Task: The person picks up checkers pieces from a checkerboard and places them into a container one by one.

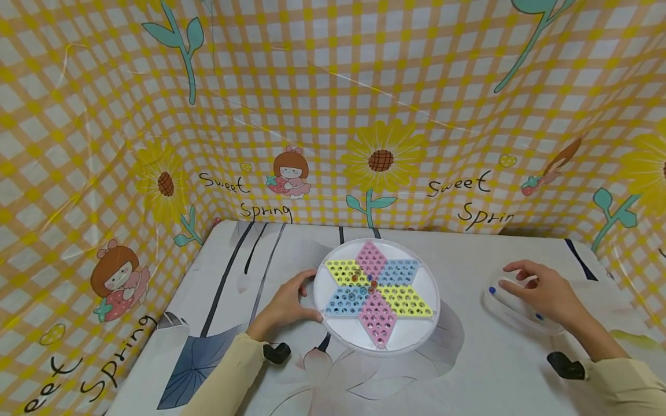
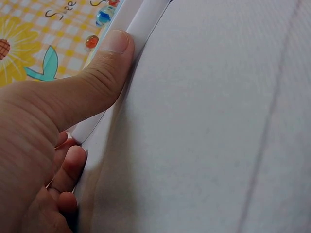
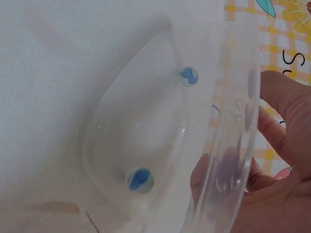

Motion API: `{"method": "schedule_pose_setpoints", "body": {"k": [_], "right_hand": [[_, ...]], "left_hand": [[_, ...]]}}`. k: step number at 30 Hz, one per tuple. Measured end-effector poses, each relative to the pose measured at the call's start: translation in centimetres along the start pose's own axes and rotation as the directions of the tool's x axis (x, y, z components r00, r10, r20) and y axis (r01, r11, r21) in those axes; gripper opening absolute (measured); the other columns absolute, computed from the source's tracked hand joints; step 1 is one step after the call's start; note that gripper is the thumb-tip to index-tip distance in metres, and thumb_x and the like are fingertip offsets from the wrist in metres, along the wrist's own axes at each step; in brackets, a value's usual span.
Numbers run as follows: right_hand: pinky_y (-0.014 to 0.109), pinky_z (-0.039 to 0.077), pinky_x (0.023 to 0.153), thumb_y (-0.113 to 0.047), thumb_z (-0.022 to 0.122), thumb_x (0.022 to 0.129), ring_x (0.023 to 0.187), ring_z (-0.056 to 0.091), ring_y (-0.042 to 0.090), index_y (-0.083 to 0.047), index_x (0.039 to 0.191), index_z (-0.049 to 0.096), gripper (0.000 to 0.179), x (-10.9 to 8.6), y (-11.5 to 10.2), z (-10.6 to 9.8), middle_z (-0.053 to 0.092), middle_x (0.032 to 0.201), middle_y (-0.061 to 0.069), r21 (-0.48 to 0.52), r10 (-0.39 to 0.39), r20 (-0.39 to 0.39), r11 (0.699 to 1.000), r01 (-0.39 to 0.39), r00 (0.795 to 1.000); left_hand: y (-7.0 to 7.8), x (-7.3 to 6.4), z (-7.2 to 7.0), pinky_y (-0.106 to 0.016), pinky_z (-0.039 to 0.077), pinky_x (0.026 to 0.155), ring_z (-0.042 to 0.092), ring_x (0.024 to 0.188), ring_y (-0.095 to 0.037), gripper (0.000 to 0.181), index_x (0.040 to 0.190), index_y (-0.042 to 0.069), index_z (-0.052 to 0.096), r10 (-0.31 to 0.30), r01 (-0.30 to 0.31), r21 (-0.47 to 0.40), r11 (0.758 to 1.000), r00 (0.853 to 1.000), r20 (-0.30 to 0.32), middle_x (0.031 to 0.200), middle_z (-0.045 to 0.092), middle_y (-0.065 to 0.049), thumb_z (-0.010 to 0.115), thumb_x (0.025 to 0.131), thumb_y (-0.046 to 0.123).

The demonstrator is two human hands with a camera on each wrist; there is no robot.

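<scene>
A round white Chinese checkers board (image 1: 325,335) with a pink, yellow and blue star lies on the table, several glass marbles (image 1: 374,283) in its holes. My left hand (image 1: 288,300) grips the board's left rim, thumb (image 2: 104,63) along the edge and other fingers lower down, partly hidden. My right hand (image 1: 543,289) hovers over a clear plastic container (image 1: 512,318), fingers bent and a gap between thumb and forefinger. Inside it are two blue-swirled marbles, a lower marble (image 3: 139,180) and an upper marble (image 3: 189,76) in the right wrist view. The container wall partly covers the right fingers.
The white table (image 1: 250,398) has a printed flower pattern. Behind it and to both sides hangs a yellow checked cloth (image 1: 312,115) with sunflowers and lettering. A dark wrist device (image 1: 566,366) shows at the right cuff, a similar device (image 1: 277,353) at the left.
</scene>
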State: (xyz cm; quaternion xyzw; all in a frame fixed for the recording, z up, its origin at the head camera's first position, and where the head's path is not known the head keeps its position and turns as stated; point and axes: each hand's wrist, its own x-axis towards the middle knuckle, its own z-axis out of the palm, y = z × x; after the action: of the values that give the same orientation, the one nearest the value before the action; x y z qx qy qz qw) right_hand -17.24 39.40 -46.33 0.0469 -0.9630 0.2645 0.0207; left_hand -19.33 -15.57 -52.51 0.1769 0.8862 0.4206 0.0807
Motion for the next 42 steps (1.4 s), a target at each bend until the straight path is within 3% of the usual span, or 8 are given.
{"method": "schedule_pose_setpoints", "body": {"k": [9, 16, 28, 42], "right_hand": [[0.029, 0.043, 0.060, -0.033, 0.076, 0.095, 0.085, 0.058, 0.025, -0.003, 0.128, 0.062, 0.047, -0.1, -0.3, -0.1, 0.063, 0.106, 0.022, 0.019, -0.020, -0.010, 1.000, 0.020, 1.000], [0.027, 0.041, 0.060, -0.028, 0.077, 0.094, 0.081, 0.054, 0.020, -0.005, 0.124, 0.064, 0.040, 0.1, -1.1, 0.1, 0.064, 0.103, 0.018, -0.005, -0.071, -0.080, 0.997, 0.071, 0.994], [0.027, 0.044, 0.061, -0.026, 0.080, 0.092, 0.085, 0.055, 0.025, -0.009, 0.118, 0.067, 0.034, 1.1, -3.4, -0.2, 0.061, 0.103, 0.013, -0.014, -0.149, -0.123, 0.989, 0.148, 0.981], [0.026, 0.045, 0.063, -0.024, 0.081, 0.091, 0.088, 0.057, 0.030, -0.009, 0.118, 0.067, 0.034, 2.4, -5.6, -0.4, 0.062, 0.102, 0.013, -0.019, -0.181, -0.123, 0.983, 0.180, 0.976]], "left_hand": [[0.3, -0.1, -0.1, -0.032, 0.038, 0.077, 0.046, 0.090, -0.018, 0.104, 0.154, 0.014, 0.043, -0.007, 0.007, -0.003, 1.000, 1.000, -0.002, 0.098, 0.051, -0.003, 0.099, 0.066, 0.026], [0.4, -0.3, 0.1, -0.032, 0.038, 0.077, 0.046, 0.090, -0.018, 0.104, 0.154, 0.013, 0.043, -0.009, 0.009, 0.003, 1.000, 1.000, -0.004, 0.098, 0.051, -0.002, 0.099, 0.067, 0.025], [0.4, -0.2, 0.0, -0.032, 0.038, 0.076, 0.046, 0.089, -0.018, 0.104, 0.153, 0.014, 0.044, -0.001, 0.001, 0.008, 1.000, 1.000, -0.009, 0.097, 0.050, -0.002, 0.099, 0.067, 0.026], [0.4, -0.2, -0.1, -0.033, 0.038, 0.078, 0.046, 0.090, -0.018, 0.104, 0.154, 0.013, 0.043, 0.000, 0.000, 0.001, 1.000, 1.000, -0.003, 0.098, 0.050, -0.003, 0.099, 0.067, 0.026]]}}
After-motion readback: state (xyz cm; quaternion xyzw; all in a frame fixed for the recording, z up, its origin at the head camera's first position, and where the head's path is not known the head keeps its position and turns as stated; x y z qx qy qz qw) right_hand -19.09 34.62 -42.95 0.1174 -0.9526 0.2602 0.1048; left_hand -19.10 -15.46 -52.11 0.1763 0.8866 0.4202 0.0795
